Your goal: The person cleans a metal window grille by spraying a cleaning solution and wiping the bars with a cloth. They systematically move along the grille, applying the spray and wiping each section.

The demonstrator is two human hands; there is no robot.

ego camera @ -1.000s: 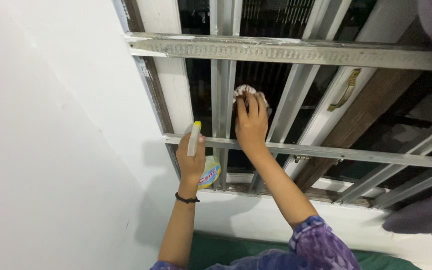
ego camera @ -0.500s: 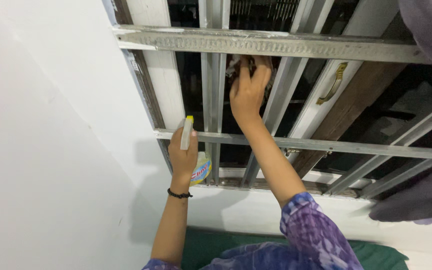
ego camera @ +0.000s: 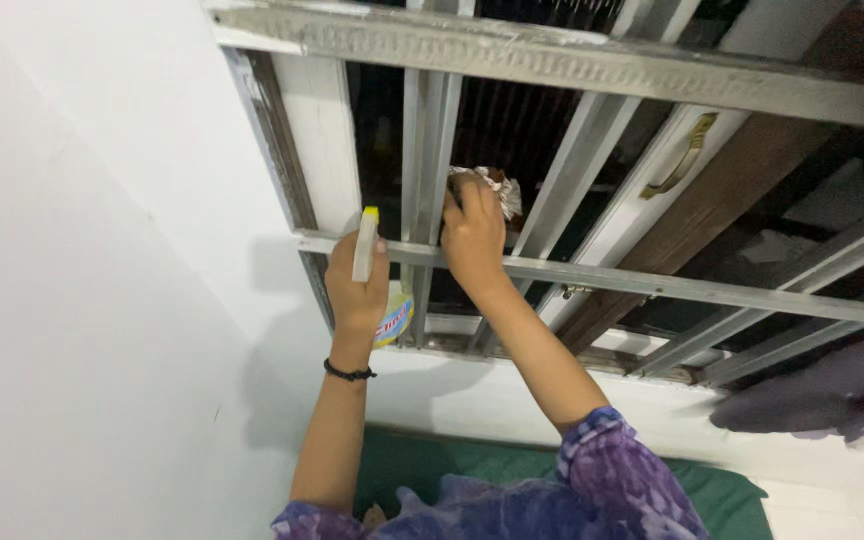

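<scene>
— Where is the cloth (ego camera: 487,188) held?

— It is pressed to the dark window pane (ego camera: 527,130) under the right hand (ego camera: 470,235), closed on it, just above the lower grille bar (ego camera: 652,284).

— And the spray bottle (ego camera: 382,300)?

— Gripped upright by the left hand (ego camera: 357,290), left of the cloth, at the same bar.

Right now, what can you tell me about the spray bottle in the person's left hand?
The spray bottle is plastic, with a white trigger head tipped by a yellow nozzle and a yellow body wearing a blue and red label. The left hand wraps its neck, hiding much of it, nozzle end uppermost. It is held against the window grille's horizontal metal bar, left of the right hand and its cloth.
</scene>
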